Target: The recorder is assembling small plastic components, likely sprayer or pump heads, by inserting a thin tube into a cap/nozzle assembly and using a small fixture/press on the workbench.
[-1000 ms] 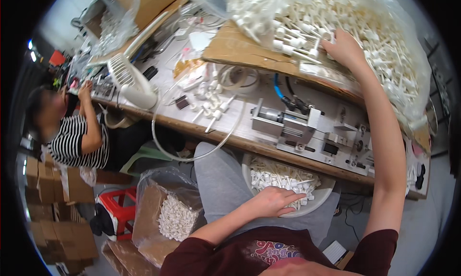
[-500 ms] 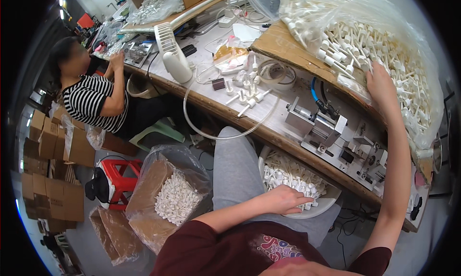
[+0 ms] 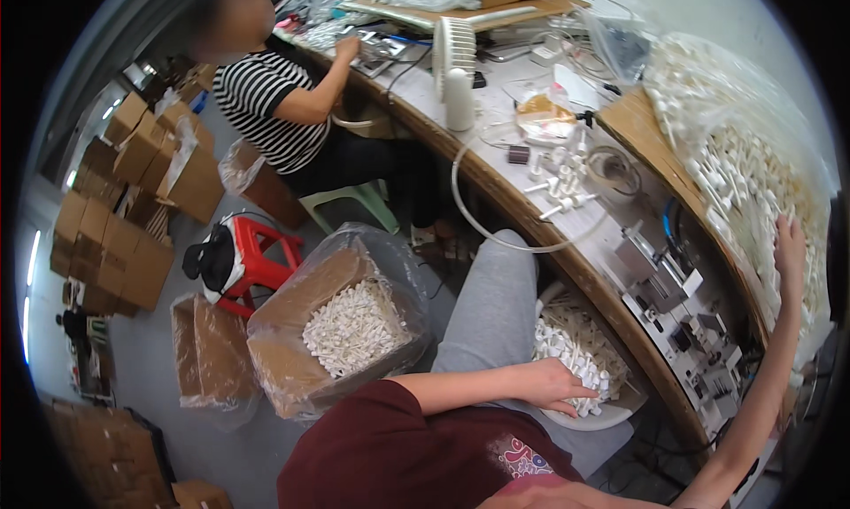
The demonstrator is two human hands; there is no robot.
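My left hand point(image 3: 565, 387) lies over the near edge of a white basin point(image 3: 639, 410), fingers stretched out and holding nothing I can see. Small white plastic pieces with stems point(image 3: 580, 345) fill the basin beside my legs. On the right, my right hand point(image 3: 788, 242) reaches over a big plastic-lined carton point(image 3: 660, 146) heaped with similar white stemmed pieces point(image 3: 744, 181). Its fingers point away from me, tips slightly apart, with no piece plainly held. Between the two hands, a metal clamping fixture point(image 3: 655, 270) is mounted on the bench.
A clear hose point(image 3: 462, 195) loops past the bench edge near a white fan point(image 3: 456, 75). Several white parts point(image 3: 567, 186) and a tape roll point(image 3: 615, 170) lie behind. To the left are a lined carton of white pieces point(image 3: 257, 350), a red stool point(image 3: 257, 261) and a seated co-worker point(image 3: 266, 111).
The view has swung left, so the bench sits further right. My right hand has moved farther over the heap in the carton. My left hand stays at the basin.
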